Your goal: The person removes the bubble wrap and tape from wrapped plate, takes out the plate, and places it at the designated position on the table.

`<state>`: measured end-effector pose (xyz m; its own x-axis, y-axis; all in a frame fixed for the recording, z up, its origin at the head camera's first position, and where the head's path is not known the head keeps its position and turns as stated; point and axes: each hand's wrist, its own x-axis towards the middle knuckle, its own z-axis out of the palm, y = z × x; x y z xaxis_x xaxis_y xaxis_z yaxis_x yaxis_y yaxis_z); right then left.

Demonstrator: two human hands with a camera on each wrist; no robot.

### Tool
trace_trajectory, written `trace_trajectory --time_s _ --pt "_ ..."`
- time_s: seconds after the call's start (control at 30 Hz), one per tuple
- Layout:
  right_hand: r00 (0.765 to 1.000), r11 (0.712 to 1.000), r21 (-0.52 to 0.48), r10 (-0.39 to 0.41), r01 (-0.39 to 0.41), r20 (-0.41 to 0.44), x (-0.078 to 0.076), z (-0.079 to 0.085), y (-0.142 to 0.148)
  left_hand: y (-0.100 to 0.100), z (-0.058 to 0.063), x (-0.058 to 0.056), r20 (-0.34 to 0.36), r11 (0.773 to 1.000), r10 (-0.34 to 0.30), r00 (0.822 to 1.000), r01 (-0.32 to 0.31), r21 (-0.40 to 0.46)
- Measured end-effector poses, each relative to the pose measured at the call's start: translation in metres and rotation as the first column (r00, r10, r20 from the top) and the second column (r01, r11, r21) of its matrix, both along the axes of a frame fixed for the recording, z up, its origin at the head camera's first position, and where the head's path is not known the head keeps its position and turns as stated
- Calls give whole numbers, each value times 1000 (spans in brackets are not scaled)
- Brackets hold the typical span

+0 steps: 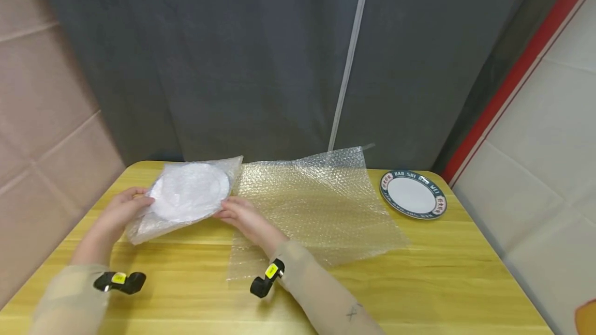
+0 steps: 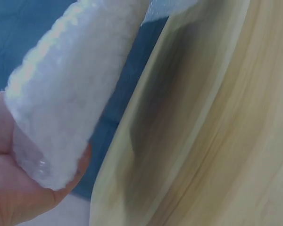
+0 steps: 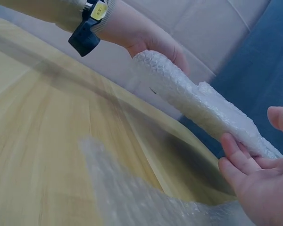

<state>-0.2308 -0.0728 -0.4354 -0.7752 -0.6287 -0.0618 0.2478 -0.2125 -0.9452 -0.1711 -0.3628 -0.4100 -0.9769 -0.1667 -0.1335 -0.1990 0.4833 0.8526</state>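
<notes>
A round white plate wrapped in bubble wrap (image 1: 190, 193) is held above the left part of the table. My left hand (image 1: 123, 208) grips its left edge, with the thumb on top and fingers beneath. At the opposite edge, my right hand (image 1: 242, 216) supports the wrapped plate on nearly straight fingers (image 3: 240, 157), while its thumb stands off the wrap in the right wrist view. The wrapping covers the plate and blurs its pattern. In the left wrist view, the thick folded side of the wrapped plate (image 2: 75, 89) lies against the left palm.
A loose sheet of bubble wrap (image 1: 316, 206) spreads over the middle of the wooden table (image 1: 447, 278), its far edge raised near the dark curtain (image 1: 261, 66). At the back right lies a white plate with a dark lettered rim (image 1: 413, 194). Pale walls flank both sides.
</notes>
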Motion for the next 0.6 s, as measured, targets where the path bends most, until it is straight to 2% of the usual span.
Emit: trace_trajectory --time_s 0.1,0.3,0.6 --pt "1000 1000 7 -15 15 -11 -1 0 5 7 1 -1 -30 1000 5 1000 -5 8" --pt "998 998 20 -51 52 -39 -3 1 15 21 4 0 -40 999 7 999 -5 44" --pt "995 995 -3 -103 103 -15 -4 6 31 43 6 2 -90 994 -3 996 13 106"
